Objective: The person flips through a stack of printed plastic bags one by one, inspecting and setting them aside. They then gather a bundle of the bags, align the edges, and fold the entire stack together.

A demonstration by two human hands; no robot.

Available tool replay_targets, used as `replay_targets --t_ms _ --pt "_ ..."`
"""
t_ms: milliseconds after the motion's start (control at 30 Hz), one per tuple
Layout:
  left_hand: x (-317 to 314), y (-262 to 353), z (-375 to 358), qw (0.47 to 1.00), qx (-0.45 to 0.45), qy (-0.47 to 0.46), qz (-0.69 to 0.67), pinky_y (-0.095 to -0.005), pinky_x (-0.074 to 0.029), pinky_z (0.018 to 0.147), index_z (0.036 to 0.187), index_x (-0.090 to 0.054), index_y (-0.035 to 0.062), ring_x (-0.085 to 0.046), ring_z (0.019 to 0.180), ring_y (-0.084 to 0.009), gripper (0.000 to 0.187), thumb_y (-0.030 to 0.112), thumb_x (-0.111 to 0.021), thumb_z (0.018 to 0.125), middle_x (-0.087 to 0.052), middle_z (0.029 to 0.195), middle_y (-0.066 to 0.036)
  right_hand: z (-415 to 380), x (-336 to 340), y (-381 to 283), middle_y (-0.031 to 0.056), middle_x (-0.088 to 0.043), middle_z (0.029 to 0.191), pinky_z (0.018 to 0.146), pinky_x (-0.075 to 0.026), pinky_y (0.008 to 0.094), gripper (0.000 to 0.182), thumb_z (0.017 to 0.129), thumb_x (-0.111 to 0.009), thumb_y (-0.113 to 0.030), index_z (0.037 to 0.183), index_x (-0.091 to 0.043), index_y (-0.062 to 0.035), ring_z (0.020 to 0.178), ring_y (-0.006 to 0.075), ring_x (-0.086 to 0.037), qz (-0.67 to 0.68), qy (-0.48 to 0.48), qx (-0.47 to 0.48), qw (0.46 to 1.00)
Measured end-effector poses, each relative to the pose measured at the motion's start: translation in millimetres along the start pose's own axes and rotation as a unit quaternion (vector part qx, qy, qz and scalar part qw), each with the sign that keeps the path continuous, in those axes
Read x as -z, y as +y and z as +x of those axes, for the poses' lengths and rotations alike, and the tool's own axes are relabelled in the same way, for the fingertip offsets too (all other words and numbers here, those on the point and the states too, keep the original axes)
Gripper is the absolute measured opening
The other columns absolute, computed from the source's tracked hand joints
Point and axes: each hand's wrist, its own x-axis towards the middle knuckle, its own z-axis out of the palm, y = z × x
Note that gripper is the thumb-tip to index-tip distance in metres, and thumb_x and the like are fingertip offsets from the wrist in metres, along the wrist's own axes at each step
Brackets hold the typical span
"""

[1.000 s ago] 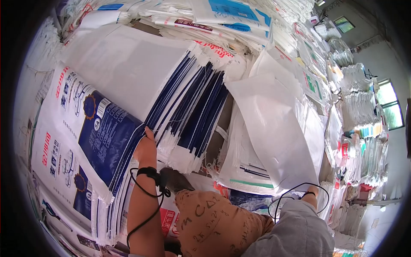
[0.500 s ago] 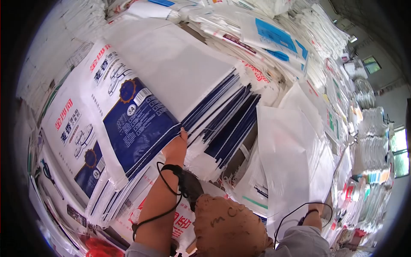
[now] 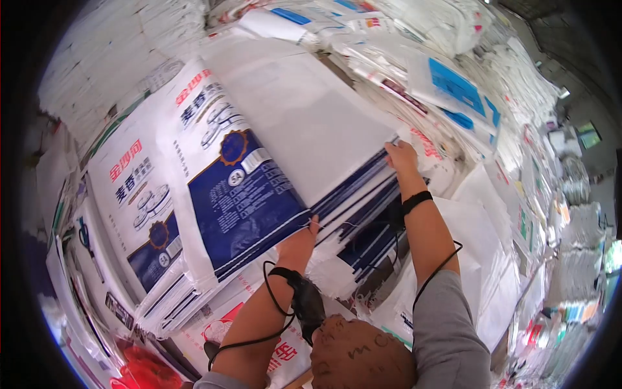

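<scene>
A white and navy printed woven sack (image 3: 249,194) lies folded over at the left part of a stack. My left hand (image 3: 298,246) grips its lower right corner, thumb at the stitched edge and the other fingers hidden beneath. Beside it, a plain white sack (image 3: 317,123) lies on top, with navy edges layered under its near side. The fingers of my right hand (image 3: 402,157) are closed on the far right corner of that white sack. To the left, another printed sack (image 3: 139,207) lies on a second stack.
White sacks (image 3: 460,240) lie to the right of the stack, and blue-printed sacks (image 3: 457,91) are piled behind. Red plastic (image 3: 146,369) sits at the lower left, near scissors (image 3: 84,233). Tall bundles (image 3: 576,246) stand at far right. Black cords hang from both my arms.
My right hand has come up from the lower right to the white sack's corner and closed on it. My left hand keeps its grip on the printed sack. The view has shifted.
</scene>
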Motion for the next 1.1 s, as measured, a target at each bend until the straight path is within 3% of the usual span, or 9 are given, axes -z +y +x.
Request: replay_targets --t_ms 167,267,333,367,600,700,833,900,1100 --pt "-4 -3 -1 0.995 -0.059 0.065 0.048 -0.0497 -0.049 0.092 0.115 -0.067 0.0033 -0.065 0.099 -0.0381 0.061 0.053 -0.034 0.100 -0.069 0.109 -0.017 29 -35 26 0.0168 -0.071 0.079 0.062 -0.055 0.0374 0.054 0.075 -0.073 -0.035 0.105 -0.065 0.0089 0.058 0.0249 -0.069 -0.059 -0.043 -0.038 0.997" --pt "-31 -17 1 0.985 -0.106 0.121 0.057 -0.0483 -0.054 0.077 0.102 -0.072 0.0049 -0.069 0.080 -0.0357 0.063 0.051 -0.030 0.102 -0.072 0.095 -0.013 26 -45 31 0.0181 -0.072 0.086 0.068 -0.055 0.0372 0.057 0.074 -0.074 -0.035 0.110 -0.063 0.0081 0.069 0.0274 -0.071 -0.019 0.051 -0.054 0.997" --pt "-36 -20 1 0.978 -0.141 0.120 0.095 -0.0470 -0.055 0.074 0.115 -0.068 0.0085 -0.069 0.077 -0.0330 0.056 0.048 -0.029 0.104 -0.072 0.092 -0.011 32 -52 43 0.0187 -0.071 0.092 0.076 -0.054 0.0377 0.054 0.074 -0.075 -0.034 0.107 -0.064 0.0069 0.084 0.0294 -0.070 -0.074 0.129 0.013 0.989" --pt "-9 -4 4 0.995 -0.037 -0.073 0.058 -0.0453 -0.055 0.077 0.139 -0.051 0.0151 -0.070 0.082 -0.0294 0.047 0.040 -0.029 0.105 -0.072 0.096 -0.009 -1 -38 2 0.0187 -0.070 0.096 0.083 -0.052 0.0394 0.051 0.075 -0.074 -0.032 0.108 -0.064 0.0056 0.095 0.0320 -0.068 -0.118 0.127 0.017 0.985" --pt "-17 -2 1 0.998 -0.034 0.040 0.041 -0.0490 -0.046 0.098 0.127 -0.061 0.0075 -0.063 0.108 -0.0356 0.054 0.049 -0.041 0.100 -0.065 0.121 -0.013 -3 -58 2 0.0208 -0.070 0.094 0.083 -0.052 0.0414 0.044 0.078 -0.071 -0.031 0.104 -0.066 0.0046 0.091 0.0352 -0.068 -0.072 0.136 0.116 0.981" --pt "-9 1 0 0.998 -0.033 0.048 0.017 -0.0481 -0.042 0.103 0.129 -0.059 0.0057 -0.057 0.118 -0.0376 0.057 0.051 -0.045 0.097 -0.060 0.130 -0.016 35 -73 31 0.0072 -0.061 0.075 0.067 -0.049 0.0347 0.035 0.083 -0.073 -0.031 0.088 -0.062 0.0026 0.073 0.0186 -0.061 -0.012 0.099 0.027 0.995" --pt "0 4 -2 0.999 -0.003 -0.024 -0.024 -0.0457 -0.041 0.105 0.129 -0.058 0.0053 -0.054 0.123 -0.0375 0.060 0.054 -0.043 0.097 -0.059 0.133 -0.016 -1 -66 -24 0.0167 -0.066 0.082 0.072 -0.048 0.0388 0.040 0.089 -0.065 -0.033 0.094 -0.063 0.0068 0.074 0.0281 -0.062 0.040 0.045 0.025 0.998" --pt "-14 0 1 1.000 -0.013 -0.005 -0.018 -0.0455 -0.040 0.105 0.129 -0.059 0.0053 -0.053 0.123 -0.0370 0.060 0.054 -0.043 0.098 -0.059 0.133 -0.016 -18 -60 -43 0.0058 -0.057 0.076 0.066 -0.042 0.0325 0.036 0.095 -0.062 -0.031 0.089 -0.060 0.0038 0.070 0.0154 -0.049 0.125 0.021 0.073 0.989" --pt "-21 -2 -1 0.992 -0.066 0.108 0.023 -0.0463 -0.042 0.101 0.118 -0.066 0.0074 -0.058 0.113 -0.0362 0.049 0.047 -0.048 0.096 -0.065 0.121 -0.014 -57 -45 -50 -0.0041 -0.049 0.080 0.069 -0.037 0.0263 0.025 0.100 -0.057 -0.025 0.092 -0.059 -0.0012 0.076 0.0079 -0.041 0.307 -0.021 0.139 0.941"
